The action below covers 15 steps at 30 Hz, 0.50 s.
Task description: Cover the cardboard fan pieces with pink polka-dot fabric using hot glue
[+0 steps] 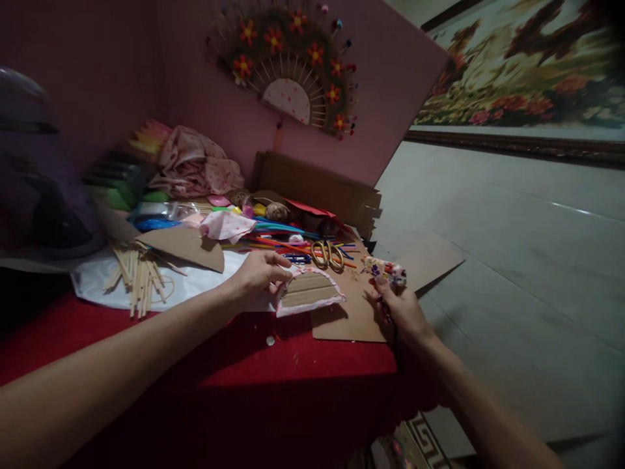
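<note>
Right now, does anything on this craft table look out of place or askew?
Yes. The flat brown cardboard sheet under the right hand juts past the red table's edge. Thin wooden sticks lie scattered loosely at the left. The left hand touches the half-round cardboard piece with pink trim.

The dark rounded object (34,176) at the left is blurred and cut by the frame edge. The right hand (403,309) covers most of the flower-patterned tool (385,269). The framed painting (527,65) is cut off at the top and right. The bead (270,340) on the red cloth (312,365) is too small to tell.
</note>
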Available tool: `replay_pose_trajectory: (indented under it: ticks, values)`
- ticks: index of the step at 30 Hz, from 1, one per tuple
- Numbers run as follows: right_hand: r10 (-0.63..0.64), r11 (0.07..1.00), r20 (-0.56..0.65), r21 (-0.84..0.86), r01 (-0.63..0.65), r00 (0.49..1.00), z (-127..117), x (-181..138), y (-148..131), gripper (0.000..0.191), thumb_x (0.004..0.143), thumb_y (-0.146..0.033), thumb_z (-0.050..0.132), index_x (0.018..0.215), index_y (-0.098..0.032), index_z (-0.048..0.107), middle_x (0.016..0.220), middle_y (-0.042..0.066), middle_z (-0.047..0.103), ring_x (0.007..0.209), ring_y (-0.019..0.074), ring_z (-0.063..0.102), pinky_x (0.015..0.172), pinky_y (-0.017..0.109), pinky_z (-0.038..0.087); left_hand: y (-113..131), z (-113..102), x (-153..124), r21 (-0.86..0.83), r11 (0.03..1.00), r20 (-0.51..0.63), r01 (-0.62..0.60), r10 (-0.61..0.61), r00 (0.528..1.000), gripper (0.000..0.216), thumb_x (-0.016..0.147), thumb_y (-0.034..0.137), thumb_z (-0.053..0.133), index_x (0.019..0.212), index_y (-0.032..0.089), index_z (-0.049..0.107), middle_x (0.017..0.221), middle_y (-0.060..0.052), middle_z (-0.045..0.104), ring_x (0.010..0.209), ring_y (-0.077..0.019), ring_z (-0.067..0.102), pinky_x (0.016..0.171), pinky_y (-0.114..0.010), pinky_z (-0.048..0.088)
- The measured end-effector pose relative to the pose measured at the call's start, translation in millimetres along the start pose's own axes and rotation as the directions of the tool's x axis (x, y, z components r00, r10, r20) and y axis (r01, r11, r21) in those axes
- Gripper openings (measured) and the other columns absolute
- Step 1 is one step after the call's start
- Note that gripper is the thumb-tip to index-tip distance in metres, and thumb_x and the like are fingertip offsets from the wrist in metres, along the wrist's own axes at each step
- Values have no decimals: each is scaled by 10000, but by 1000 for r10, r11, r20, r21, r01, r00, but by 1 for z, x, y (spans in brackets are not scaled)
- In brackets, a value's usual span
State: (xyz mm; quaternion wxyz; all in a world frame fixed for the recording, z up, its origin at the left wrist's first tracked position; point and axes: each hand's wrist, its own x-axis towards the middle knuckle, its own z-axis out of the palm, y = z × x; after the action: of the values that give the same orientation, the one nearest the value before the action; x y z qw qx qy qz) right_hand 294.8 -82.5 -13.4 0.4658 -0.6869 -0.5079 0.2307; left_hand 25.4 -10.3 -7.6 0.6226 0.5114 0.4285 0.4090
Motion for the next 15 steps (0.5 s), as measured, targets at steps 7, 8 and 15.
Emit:
replay_pose_trajectory:
  ticks: [7,8,15]
  values:
    - [-232,662,189,-688,297,954,-2,3,24,363,887,-327,379,1175,-154,515,1124,161,609,1039,278,573,848,384,435,2,-1,-1,8,1000,13,21,-21,1000,240,582,91,662,803,129,578,534,25,554,423,-85,477,429,-218,344]
    - [-208,641,199,-712,287,958,-1,4,26,385,888,-327,378,1201,-136,496,1150,178,593,1070,290,558,873,397,425,2,-1,-1,1,1000,21,25,-25,999,244,583,94,664,808,131,579,534,24,556,424,-88,482,430,-219,348]
    - [-142,705,273,-647,291,951,0,10,24,528,887,-424,403,1315,-116,403,1306,191,512,1188,293,498,952,409,398,1,-2,0,-15,1000,28,23,-23,999,260,572,108,681,810,135,578,533,25,563,397,-82,475,409,-211,335]
